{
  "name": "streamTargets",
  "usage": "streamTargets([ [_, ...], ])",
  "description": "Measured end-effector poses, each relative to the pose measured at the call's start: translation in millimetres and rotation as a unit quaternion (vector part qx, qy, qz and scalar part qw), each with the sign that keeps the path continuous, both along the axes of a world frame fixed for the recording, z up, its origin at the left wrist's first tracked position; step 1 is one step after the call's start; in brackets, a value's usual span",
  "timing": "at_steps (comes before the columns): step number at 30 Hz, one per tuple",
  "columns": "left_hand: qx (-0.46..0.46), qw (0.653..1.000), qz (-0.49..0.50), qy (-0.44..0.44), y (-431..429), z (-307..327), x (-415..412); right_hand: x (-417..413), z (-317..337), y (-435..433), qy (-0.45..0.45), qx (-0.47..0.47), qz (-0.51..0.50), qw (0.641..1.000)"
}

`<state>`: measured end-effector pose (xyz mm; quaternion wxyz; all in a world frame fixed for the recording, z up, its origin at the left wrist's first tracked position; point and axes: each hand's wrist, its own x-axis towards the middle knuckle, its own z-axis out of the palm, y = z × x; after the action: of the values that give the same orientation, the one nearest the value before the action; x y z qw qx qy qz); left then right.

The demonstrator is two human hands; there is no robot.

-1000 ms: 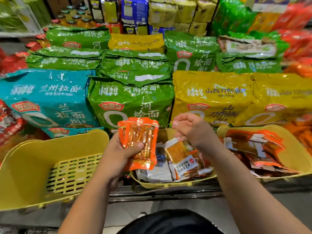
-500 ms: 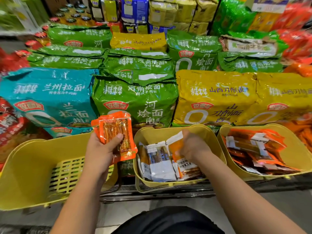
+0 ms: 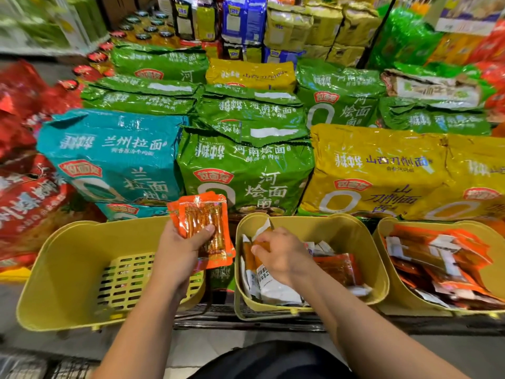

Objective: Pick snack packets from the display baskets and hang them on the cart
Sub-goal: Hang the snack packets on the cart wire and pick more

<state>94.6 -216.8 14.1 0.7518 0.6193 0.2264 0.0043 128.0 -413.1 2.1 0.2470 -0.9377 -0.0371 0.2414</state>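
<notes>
Noodle bags [image 3: 246,170] stand behind; left grip [image 3: 177,255] holds orange packets [image 3: 202,217], right grip [image 3: 281,255] pinches a packet [image 3: 263,228] in middle basket [image 3: 341,228]; hanging not yet done.

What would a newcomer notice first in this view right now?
The left hand grips a fan of orange snack packets, front centre. Beside it the right hand reaches into the middle yellow basket and pinches an orange-and-white packet. Behind, big teal, green and yellow noodle bags fill the display.
</notes>
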Motion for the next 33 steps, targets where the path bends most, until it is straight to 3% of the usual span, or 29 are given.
streamTargets([
  [4, 0.002, 1.000, -0.016, -0.005, -2, -2, 0, 0, -9, 2, 0.003, 0.025, -0.043, 0.999],
  [9, 0.006, 0.999, -0.037, -0.015, 0, -1, 3, 3, -5, 14, -0.031, -0.012, -0.087, 0.996],
  [24, -0.004, 0.999, -0.052, 0.001, 7, 1, 4, 16, 6, 6, 0.034, -0.048, -0.047, 0.997],
  [28, -0.006, 1.000, -0.024, -0.017, 9, 6, -2, 6, 10, -13, -0.036, 0.036, -0.090, 0.995],
  [33, 0.009, 0.999, -0.013, -0.045, 3, 11, -21, -16, 22, -47, -0.123, 0.225, -0.077, 0.963],
])
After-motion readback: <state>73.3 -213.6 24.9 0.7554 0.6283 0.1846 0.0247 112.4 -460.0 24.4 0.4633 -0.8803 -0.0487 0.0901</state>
